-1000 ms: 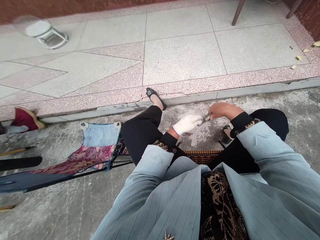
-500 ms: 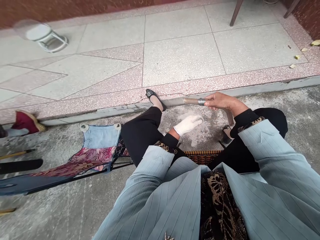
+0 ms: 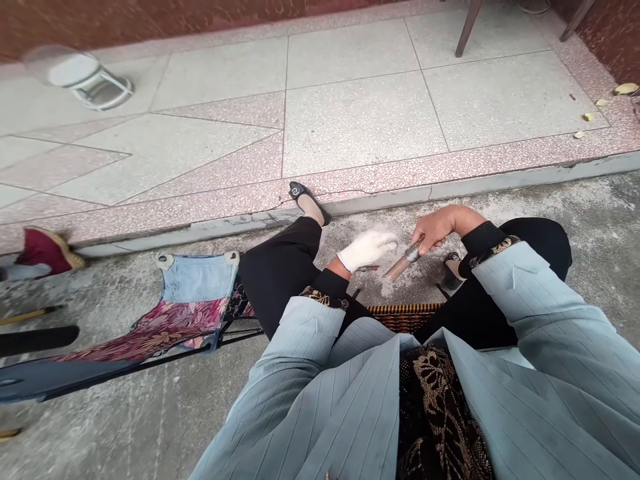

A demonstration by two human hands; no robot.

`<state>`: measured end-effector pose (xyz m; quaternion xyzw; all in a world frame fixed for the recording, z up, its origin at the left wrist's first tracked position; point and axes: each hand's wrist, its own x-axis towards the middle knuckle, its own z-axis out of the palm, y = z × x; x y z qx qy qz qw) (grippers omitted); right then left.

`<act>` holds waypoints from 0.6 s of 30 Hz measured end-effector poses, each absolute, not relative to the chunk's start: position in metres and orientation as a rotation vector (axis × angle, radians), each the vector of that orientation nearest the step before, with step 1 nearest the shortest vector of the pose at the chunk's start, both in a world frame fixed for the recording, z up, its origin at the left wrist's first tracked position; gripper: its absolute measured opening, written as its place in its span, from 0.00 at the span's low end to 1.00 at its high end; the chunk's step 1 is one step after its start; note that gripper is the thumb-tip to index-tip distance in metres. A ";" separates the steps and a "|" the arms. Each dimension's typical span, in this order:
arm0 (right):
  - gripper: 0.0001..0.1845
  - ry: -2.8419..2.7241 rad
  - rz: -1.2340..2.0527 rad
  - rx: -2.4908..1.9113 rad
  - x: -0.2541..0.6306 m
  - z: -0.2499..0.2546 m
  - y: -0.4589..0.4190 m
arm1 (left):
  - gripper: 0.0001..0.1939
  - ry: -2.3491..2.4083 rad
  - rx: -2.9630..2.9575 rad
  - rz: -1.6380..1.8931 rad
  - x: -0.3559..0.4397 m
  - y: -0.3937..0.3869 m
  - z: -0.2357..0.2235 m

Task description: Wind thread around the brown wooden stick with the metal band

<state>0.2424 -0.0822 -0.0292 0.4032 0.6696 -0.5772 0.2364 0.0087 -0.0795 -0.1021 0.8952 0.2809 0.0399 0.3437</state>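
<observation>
From my remote seat, I see the wooden stick (image 3: 398, 268) beyond the wicker piece (image 3: 405, 319), its long axis slanting from the bare end, nearest the wicker, away and rightward. My right hand (image 3: 434, 230) grasps it by the wire wrapping (image 3: 412, 253), wrist bent down. My gloved left hand (image 3: 367, 248), beyond the wicker's left end, is nearer the bare end, palm down, fingers curled; whether it grips anything, I cannot tell.

Fabric sling (image 3: 185, 313): cut off by left edge.
Stool (image 3: 93, 80) beyond sling: blurred.
Rod (image 3: 399, 269) right of sling: remainder concealed by the right hand (image 3: 434, 230).
</observation>
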 end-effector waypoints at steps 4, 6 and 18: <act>0.32 2.132 -2.078 1.226 0.258 -0.018 -0.083 | 0.19 0.832 1.953 0.297 0.009 -0.079 -0.101; 0.28 2.236 -2.132 1.548 0.259 -0.018 -0.081 | 0.20 0.836 1.885 0.294 0.012 -0.081 -0.101; 0.17 1.947 -1.413 1.177 0.237 -0.038 -0.080 | 0.17 0.749 2.261 0.126 0.009 -0.079 -0.105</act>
